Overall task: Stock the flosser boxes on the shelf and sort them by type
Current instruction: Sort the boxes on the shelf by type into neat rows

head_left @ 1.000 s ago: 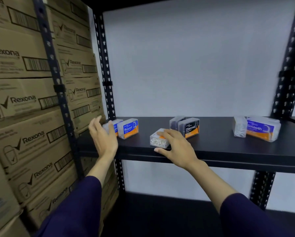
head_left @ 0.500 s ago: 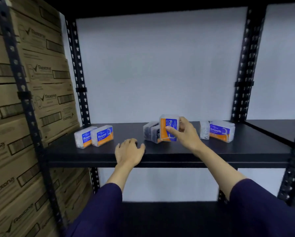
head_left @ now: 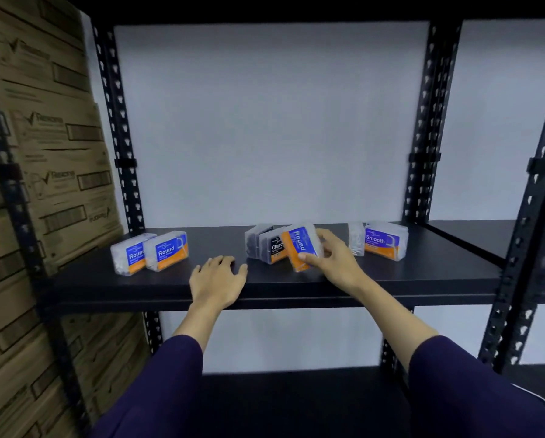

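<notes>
My right hand (head_left: 334, 260) grips a clear Round flosser box (head_left: 301, 246), tilted on end just above the black shelf (head_left: 391, 279), in front of two dark Charcoal boxes (head_left: 272, 246). Two Round boxes (head_left: 151, 252) stand side by side at the shelf's left. A Smooth box (head_left: 385, 240) and a second clear box (head_left: 356, 238) stand at the right. My left hand (head_left: 219, 279) rests palm down on the shelf's front edge, fingers spread, holding nothing.
Stacked brown Rexona cartons (head_left: 43, 184) fill the rack to the left. Black perforated uprights (head_left: 122, 137) frame the bay, with another upright (head_left: 421, 137) on the right. A lower shelf (head_left: 296, 403) lies beneath, and a neighbouring shelf (head_left: 492, 235) continues to the right.
My right hand picked the Round box up from the shelf's front and now tilts it lower in front of the Charcoal boxes. My left hand dropped onto the shelf edge.
</notes>
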Tool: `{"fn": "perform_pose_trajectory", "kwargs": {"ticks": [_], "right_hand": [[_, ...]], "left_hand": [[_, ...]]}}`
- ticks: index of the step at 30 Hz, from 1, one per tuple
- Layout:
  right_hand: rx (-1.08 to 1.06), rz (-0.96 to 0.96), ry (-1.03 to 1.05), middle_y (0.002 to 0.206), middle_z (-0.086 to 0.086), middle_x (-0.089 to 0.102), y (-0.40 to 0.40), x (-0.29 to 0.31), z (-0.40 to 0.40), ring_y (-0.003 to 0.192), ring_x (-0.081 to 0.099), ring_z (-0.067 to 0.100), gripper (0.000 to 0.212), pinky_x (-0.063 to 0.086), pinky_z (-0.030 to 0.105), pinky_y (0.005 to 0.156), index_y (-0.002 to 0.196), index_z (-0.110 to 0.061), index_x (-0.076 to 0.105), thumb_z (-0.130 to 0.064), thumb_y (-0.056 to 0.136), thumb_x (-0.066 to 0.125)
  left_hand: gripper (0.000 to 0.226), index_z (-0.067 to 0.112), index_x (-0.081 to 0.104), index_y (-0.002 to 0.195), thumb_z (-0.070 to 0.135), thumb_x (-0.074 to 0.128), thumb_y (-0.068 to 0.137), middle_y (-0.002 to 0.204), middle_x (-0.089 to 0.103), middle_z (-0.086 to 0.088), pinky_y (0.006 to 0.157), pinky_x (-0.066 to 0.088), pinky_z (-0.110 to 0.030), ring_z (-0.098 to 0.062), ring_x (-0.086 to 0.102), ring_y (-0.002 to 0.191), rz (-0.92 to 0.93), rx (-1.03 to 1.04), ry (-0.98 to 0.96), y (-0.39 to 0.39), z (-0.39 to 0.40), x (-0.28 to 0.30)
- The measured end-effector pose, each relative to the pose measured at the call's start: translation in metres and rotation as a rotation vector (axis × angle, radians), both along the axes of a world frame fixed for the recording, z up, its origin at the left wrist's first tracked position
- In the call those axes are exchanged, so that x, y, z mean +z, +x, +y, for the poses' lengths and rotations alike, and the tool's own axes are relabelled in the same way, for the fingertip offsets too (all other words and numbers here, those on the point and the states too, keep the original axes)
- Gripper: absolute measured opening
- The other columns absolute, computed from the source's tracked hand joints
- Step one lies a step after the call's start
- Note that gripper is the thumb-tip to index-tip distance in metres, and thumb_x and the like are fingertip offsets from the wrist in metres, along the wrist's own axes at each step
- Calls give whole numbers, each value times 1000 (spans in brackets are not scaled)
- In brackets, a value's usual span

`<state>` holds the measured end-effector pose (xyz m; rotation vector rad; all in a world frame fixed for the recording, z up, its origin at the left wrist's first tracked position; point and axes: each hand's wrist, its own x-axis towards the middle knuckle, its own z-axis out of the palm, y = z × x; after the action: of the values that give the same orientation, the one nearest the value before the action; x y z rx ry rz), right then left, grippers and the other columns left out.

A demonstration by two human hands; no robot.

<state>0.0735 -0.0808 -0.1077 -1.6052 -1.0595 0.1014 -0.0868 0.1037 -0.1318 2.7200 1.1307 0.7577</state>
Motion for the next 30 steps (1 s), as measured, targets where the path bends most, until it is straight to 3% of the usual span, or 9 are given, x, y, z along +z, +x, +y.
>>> {"fn": "perform_pose_trajectory", "kwargs": {"ticks": [5,8,10,13,17,20,22,25,30], "right_hand": [[42,-80,-102,110,1,66,-9,17,9,94,63,4,38,51,11,67,117,-22,62,-28,82,74],[144,60,-85,113,9,64,-16,12,18,99,65,13,42,54,18,70,115,-19,52,-18,80,76],[239,191,-19,112,14,65,-26,8,26,100,67,20,44,57,27,75,115,-17,49,-11,80,76],[313,261,65,112,14,65,-46,7,45,101,67,20,46,58,28,78,118,-14,48,-6,81,74],[75,100,109,106,4,65,-64,-7,74,100,64,13,36,51,13,79,120,-14,52,-10,88,67],[-78,-269,-196,104,-5,68,-75,-17,89,100,63,17,22,52,33,87,113,-24,61,-34,93,56],[-151,-505,-377,103,-4,69,-81,-18,93,96,63,23,26,51,35,81,107,-29,64,-44,95,46],[-167,-590,-385,102,-3,70,-80,-19,93,93,64,24,32,49,35,76,107,-30,64,-47,96,38],[-159,-610,-403,100,-5,70,-78,-20,92,92,64,20,34,48,34,74,110,-32,63,-50,97,37]], "left_hand": [[62,29,40,142,65,23,95,146,46,6,108,33,-39,-17,44,133,-34,-96,-61,-10,-3,4],[60,42,40,135,73,37,84,138,50,17,107,37,-37,-10,48,129,-301,-363,-357,-19,-8,13],[53,42,45,129,58,60,81,125,59,15,99,46,-30,-9,56,120,-503,-591,-589,-22,-14,18],[44,26,55,123,21,73,83,116,65,4,83,53,-20,-9,63,106,-576,-680,-608,-26,-14,21],[33,24,57,111,12,72,84,109,65,2,77,51,-14,-3,63,92,-878,-492,-462,-43,5,31],[34,35,54,110,22,72,85,107,65,3,78,56,-26,-5,64,89,-933,-288,-304,-58,33,42],[35,41,53,112,31,72,84,106,64,4,76,58,-40,-14,65,93,-866,-211,-267,-65,47,43],[38,32,55,121,31,69,86,104,60,2,85,44,-34,-21,54,104,-593,24,-27,-68,51,32],[46,38,52,123,46,69,81,146,34,0,106,17,-49,-31,19,135,-377,295,176,-60,47,8]]}}
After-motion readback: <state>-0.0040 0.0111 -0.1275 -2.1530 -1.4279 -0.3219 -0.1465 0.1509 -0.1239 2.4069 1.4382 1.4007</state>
